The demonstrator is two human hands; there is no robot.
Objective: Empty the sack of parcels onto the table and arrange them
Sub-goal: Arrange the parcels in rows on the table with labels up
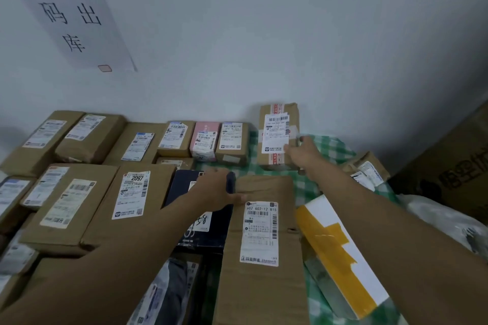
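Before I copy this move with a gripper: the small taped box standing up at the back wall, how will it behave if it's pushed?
The taped box stands on end, taller than wide, so a high push probably tips it. The right hand grips its side alone, suggesting it is light. Its cardboard looks creased yet holds shape, so likely fairly stiff; the green checked cloth beneath may bunch.

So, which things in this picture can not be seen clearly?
- Head view: the left hand and forearm cover part of the dark parcel.
- The right hand hides the side of the upright box.
- The small print on its label is unreadable.
- No sack is recognisable.
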